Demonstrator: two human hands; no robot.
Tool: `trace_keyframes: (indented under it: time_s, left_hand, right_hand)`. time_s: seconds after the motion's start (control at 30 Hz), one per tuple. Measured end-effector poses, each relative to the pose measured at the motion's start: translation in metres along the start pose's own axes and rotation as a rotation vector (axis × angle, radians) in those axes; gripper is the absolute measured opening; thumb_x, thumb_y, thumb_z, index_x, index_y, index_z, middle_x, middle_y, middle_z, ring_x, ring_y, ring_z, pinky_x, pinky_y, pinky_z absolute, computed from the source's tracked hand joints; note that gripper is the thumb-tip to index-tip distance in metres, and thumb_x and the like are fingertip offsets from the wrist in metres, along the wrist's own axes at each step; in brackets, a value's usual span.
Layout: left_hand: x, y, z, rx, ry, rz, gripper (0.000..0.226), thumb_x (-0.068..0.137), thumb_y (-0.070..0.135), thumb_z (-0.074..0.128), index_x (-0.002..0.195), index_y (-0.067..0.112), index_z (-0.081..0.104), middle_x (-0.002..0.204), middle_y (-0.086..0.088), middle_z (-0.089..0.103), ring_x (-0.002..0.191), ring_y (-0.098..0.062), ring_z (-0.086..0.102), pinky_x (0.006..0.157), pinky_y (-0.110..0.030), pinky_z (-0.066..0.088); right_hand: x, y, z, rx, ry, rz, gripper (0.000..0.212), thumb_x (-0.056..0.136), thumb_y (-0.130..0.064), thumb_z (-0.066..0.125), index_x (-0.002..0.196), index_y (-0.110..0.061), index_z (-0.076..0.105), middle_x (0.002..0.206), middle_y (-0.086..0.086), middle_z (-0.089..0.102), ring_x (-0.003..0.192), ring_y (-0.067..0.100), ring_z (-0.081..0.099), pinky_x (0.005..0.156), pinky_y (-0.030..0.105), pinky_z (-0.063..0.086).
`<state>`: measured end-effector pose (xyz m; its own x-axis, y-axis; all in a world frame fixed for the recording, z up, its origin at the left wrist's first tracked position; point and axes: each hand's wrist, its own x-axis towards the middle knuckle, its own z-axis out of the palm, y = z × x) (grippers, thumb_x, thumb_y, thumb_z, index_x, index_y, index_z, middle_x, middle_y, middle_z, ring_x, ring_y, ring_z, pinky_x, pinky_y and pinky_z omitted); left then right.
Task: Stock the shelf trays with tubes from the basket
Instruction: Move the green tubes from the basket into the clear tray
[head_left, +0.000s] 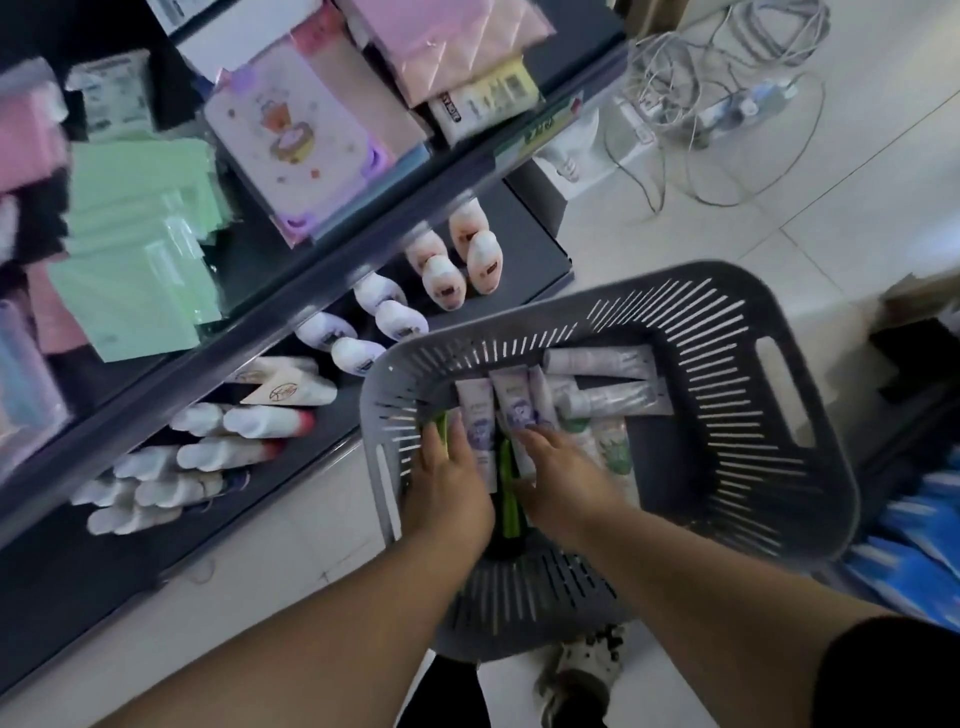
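A grey slotted basket (769, 415) stands on the floor beside the shelf unit. Several white tubes with purple prints (511, 400) lie in its left part, with a few green tubes (508, 483) among them. Both my hands reach down into the basket. My left hand (447, 483) rests on a purple-print tube (478, 415) and a green one, fingers curled over them. My right hand (561, 473) presses on tubes next to it. Whether either hand has a firm grip is unclear through the blur. The lower dark shelf (524, 234) holds rows of white bottles.
White bottles with red caps (244, 436) lie on the low shelf at left. Green and pink packs (135, 260) fill the shelf above. Loose white cables (727, 78) lie on the tiled floor behind the basket. Blue packets (914, 551) sit at right. A shoe (582, 675) shows below.
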<state>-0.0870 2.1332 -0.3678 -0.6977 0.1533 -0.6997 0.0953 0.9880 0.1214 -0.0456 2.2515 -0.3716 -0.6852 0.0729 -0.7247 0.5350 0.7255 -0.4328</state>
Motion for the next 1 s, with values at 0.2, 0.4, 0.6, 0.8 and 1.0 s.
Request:
trace_keyframes:
  time_s: [0.2,0.4,0.6,0.8,1.0]
  left_hand:
    - [0.025,-0.005,0.029,-0.183,-0.104,-0.111,0.089,0.09,0.007,0.053,0.15,0.021,-0.011,0.156,-0.011,-0.002,0.141,-0.031,0.019,0.114,-0.04,0.022]
    - [0.045,-0.003,0.039,-0.167,-0.074,-0.128,0.07,0.095,0.013,0.043,0.152,0.015,0.001,0.15,-0.02,0.02,0.133,-0.034,0.03,0.111,-0.041,0.029]
    - [0.06,0.001,0.039,-0.016,-0.159,-0.15,0.072,0.097,0.012,0.04,0.151,0.01,-0.009,0.155,-0.02,0.008,0.14,-0.036,0.016,0.116,-0.04,0.018]
    - [0.062,-0.004,0.039,-0.041,-0.229,-0.146,0.085,0.093,0.007,0.047,0.15,0.016,-0.016,0.157,-0.007,-0.021,0.145,-0.032,-0.004,0.119,-0.041,0.008]
    - [0.062,-0.01,0.038,-0.201,-0.249,-0.146,0.073,0.099,0.026,0.041,0.151,0.031,-0.01,0.159,0.001,-0.013,0.146,-0.026,0.001,0.119,-0.041,0.01]
  right_hand:
    - [0.043,0.005,0.023,-0.152,-0.102,-0.035,0.068,0.09,-0.012,0.049,0.151,-0.02,0.021,0.155,0.004,0.029,0.134,0.031,0.038,0.106,0.041,0.039]
    - [0.06,0.006,0.026,-0.226,-0.026,-0.023,0.046,0.093,-0.013,0.039,0.139,-0.019,0.042,0.139,0.008,0.047,0.125,0.033,0.043,0.099,0.041,0.042]
    - [0.069,-0.005,0.04,-0.203,0.045,0.071,0.028,0.097,-0.01,0.04,0.113,-0.013,0.062,0.113,0.009,0.064,0.101,0.028,0.063,0.066,0.03,0.04]
    - [0.083,0.001,0.049,-0.068,0.145,0.148,0.021,0.096,-0.018,0.048,0.105,-0.016,0.067,0.098,0.007,0.068,0.089,0.026,0.065,0.062,0.027,0.04]
    - [0.07,0.017,0.04,0.165,0.258,0.213,0.017,0.089,-0.03,0.058,0.092,-0.022,0.073,0.089,0.005,0.068,0.085,0.027,0.063,0.068,0.03,0.051]
